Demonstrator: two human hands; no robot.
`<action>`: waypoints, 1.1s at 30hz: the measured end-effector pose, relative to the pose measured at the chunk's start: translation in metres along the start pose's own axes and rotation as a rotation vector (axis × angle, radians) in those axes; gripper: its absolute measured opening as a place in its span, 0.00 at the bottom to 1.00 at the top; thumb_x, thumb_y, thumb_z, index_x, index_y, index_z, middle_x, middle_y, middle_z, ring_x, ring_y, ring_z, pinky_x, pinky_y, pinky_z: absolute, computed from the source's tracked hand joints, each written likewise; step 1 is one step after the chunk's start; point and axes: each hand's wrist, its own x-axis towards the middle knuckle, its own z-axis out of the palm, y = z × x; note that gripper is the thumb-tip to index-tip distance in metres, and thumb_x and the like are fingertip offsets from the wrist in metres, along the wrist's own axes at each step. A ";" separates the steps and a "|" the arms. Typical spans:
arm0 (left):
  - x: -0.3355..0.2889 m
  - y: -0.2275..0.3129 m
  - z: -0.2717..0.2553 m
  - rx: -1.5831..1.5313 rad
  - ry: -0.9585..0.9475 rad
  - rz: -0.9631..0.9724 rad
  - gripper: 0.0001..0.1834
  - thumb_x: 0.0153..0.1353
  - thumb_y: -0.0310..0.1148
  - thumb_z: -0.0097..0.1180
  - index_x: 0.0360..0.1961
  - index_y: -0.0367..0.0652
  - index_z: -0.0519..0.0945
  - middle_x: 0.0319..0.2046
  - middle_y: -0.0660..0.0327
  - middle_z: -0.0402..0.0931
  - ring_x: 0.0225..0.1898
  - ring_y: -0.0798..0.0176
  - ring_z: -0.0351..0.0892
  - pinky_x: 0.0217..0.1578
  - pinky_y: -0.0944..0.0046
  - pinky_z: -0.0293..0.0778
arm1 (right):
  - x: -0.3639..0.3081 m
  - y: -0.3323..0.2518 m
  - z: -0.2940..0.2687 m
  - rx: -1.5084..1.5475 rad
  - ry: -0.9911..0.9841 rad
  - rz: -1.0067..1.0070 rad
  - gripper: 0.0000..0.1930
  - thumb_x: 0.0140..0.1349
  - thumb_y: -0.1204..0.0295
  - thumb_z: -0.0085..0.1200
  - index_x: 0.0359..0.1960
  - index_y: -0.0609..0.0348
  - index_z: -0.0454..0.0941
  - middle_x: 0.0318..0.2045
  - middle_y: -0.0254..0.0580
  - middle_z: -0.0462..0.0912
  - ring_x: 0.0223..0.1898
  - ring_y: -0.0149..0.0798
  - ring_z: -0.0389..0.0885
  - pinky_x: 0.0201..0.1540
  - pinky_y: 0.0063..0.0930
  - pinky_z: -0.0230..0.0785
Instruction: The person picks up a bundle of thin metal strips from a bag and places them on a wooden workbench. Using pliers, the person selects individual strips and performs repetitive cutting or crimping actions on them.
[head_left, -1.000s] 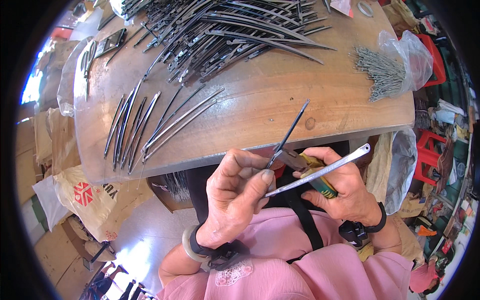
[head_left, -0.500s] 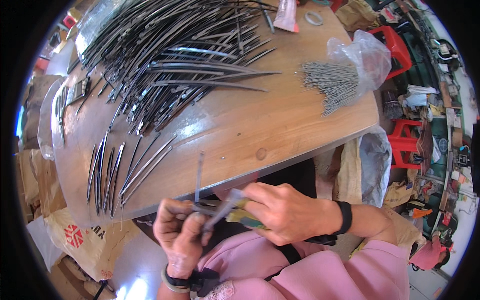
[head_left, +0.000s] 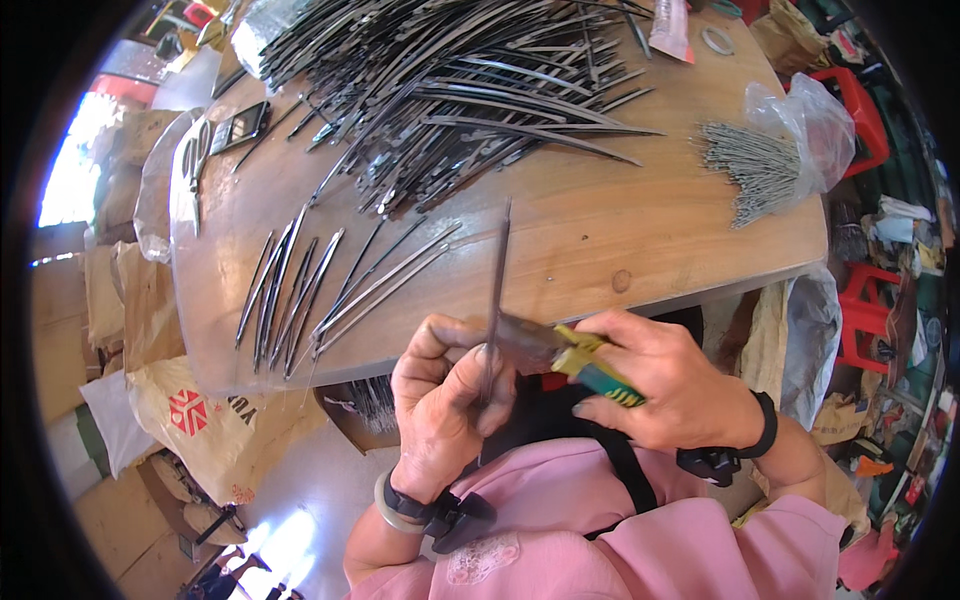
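My left hand (head_left: 450, 390) pinches a thin dark strip (head_left: 499, 265) between thumb and fingers, and the strip stands nearly upright above them. My right hand (head_left: 665, 375) is wrapped round a pair of pliers (head_left: 590, 365) with yellow and green handles. The pliers' jaws are blurred and reach the strip just above my left fingertips; whether they grip it I cannot tell. Beyond my hands, several similar strips (head_left: 290, 290) lie spread near the left edge of the wooden table (head_left: 560, 240). A big heap of dark strips (head_left: 470, 90) covers the table's far part.
A bundle of thin grey wires (head_left: 750, 165) pokes out of a clear plastic bag (head_left: 825, 135) at the right. Scissors (head_left: 196, 160) and a black device (head_left: 240, 127) lie far left. Red stools (head_left: 865, 310) stand beyond the table; a printed sack (head_left: 215, 410) sits at lower left.
The whole view has shifted, with the table appearing farther right and higher. The pliers have turned, their jaws now meeting the strip above my left hand. Both hands keep their holds.
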 end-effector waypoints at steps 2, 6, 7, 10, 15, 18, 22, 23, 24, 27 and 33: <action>0.000 0.002 -0.001 -0.132 -0.044 -0.076 0.06 0.66 0.29 0.56 0.40 0.42 0.72 0.20 0.56 0.71 0.09 0.71 0.58 0.10 0.72 0.53 | -0.004 0.002 -0.007 0.113 0.002 0.056 0.20 0.53 0.64 0.69 0.41 0.68 0.80 0.48 0.53 0.77 0.43 0.52 0.82 0.47 0.35 0.74; 0.002 0.001 -0.001 -0.191 -0.104 -0.118 0.06 0.67 0.30 0.54 0.42 0.43 0.73 0.19 0.56 0.70 0.09 0.71 0.58 0.09 0.71 0.53 | -0.009 0.006 -0.009 0.124 0.059 0.067 0.22 0.49 0.70 0.69 0.47 0.62 0.80 0.49 0.53 0.78 0.43 0.55 0.81 0.46 0.38 0.75; 0.002 0.001 0.001 -0.172 -0.098 -0.118 0.06 0.67 0.30 0.54 0.42 0.43 0.73 0.18 0.56 0.70 0.09 0.71 0.58 0.09 0.71 0.53 | -0.009 0.005 -0.010 0.119 0.042 0.079 0.22 0.48 0.70 0.69 0.47 0.62 0.81 0.49 0.54 0.77 0.43 0.55 0.81 0.46 0.38 0.75; 0.002 0.002 0.004 -0.099 -0.094 -0.093 0.06 0.67 0.29 0.54 0.41 0.42 0.72 0.17 0.55 0.70 0.08 0.70 0.58 0.10 0.70 0.54 | -0.008 0.002 -0.007 0.063 0.031 0.042 0.22 0.47 0.71 0.70 0.46 0.63 0.81 0.49 0.54 0.77 0.42 0.55 0.81 0.46 0.38 0.75; -0.001 -0.001 0.004 0.040 -0.038 -0.091 0.07 0.66 0.28 0.56 0.37 0.40 0.70 0.17 0.53 0.71 0.10 0.69 0.60 0.11 0.71 0.56 | -0.008 0.005 -0.009 -0.023 -0.050 0.012 0.21 0.45 0.71 0.70 0.42 0.65 0.81 0.48 0.53 0.77 0.43 0.54 0.80 0.46 0.38 0.75; -0.002 -0.004 0.000 0.013 -0.043 -0.168 0.08 0.66 0.28 0.57 0.36 0.40 0.69 0.17 0.53 0.71 0.10 0.69 0.60 0.12 0.71 0.56 | -0.010 0.008 -0.010 -0.040 -0.082 -0.007 0.20 0.45 0.71 0.70 0.39 0.68 0.80 0.48 0.54 0.76 0.44 0.54 0.79 0.47 0.39 0.74; -0.001 -0.004 -0.001 0.016 -0.027 -0.168 0.08 0.65 0.28 0.57 0.36 0.40 0.69 0.16 0.54 0.71 0.11 0.70 0.60 0.13 0.72 0.55 | -0.004 0.011 -0.009 -0.078 -0.120 -0.029 0.18 0.46 0.72 0.69 0.37 0.68 0.77 0.46 0.54 0.75 0.43 0.54 0.79 0.44 0.38 0.75; -0.001 -0.005 0.000 0.022 -0.017 -0.161 0.08 0.65 0.28 0.57 0.36 0.40 0.69 0.16 0.54 0.71 0.11 0.70 0.59 0.13 0.72 0.55 | -0.005 0.011 -0.007 -0.111 -0.127 -0.023 0.18 0.46 0.72 0.69 0.36 0.68 0.77 0.44 0.54 0.75 0.43 0.54 0.79 0.43 0.38 0.75; -0.002 -0.007 -0.004 0.025 -0.008 -0.173 0.06 0.66 0.27 0.56 0.36 0.40 0.71 0.18 0.56 0.73 0.12 0.71 0.61 0.13 0.73 0.55 | -0.005 0.011 -0.003 -0.134 -0.132 -0.032 0.18 0.46 0.73 0.68 0.36 0.67 0.76 0.43 0.53 0.75 0.42 0.53 0.78 0.41 0.38 0.75; -0.008 -0.011 -0.011 0.058 0.000 -0.228 0.04 0.67 0.25 0.55 0.39 0.38 0.72 0.22 0.61 0.75 0.16 0.76 0.66 0.16 0.75 0.58 | -0.012 0.019 0.009 -0.165 -0.152 -0.073 0.17 0.45 0.73 0.67 0.35 0.68 0.74 0.38 0.52 0.74 0.35 0.51 0.79 0.32 0.37 0.75; -0.012 -0.014 -0.027 0.085 0.032 -0.182 0.05 0.68 0.27 0.55 0.39 0.37 0.72 0.22 0.61 0.76 0.17 0.77 0.66 0.15 0.77 0.57 | -0.005 0.019 0.020 -0.100 -0.234 -0.020 0.18 0.46 0.72 0.66 0.36 0.70 0.74 0.37 0.53 0.74 0.33 0.52 0.79 0.32 0.39 0.74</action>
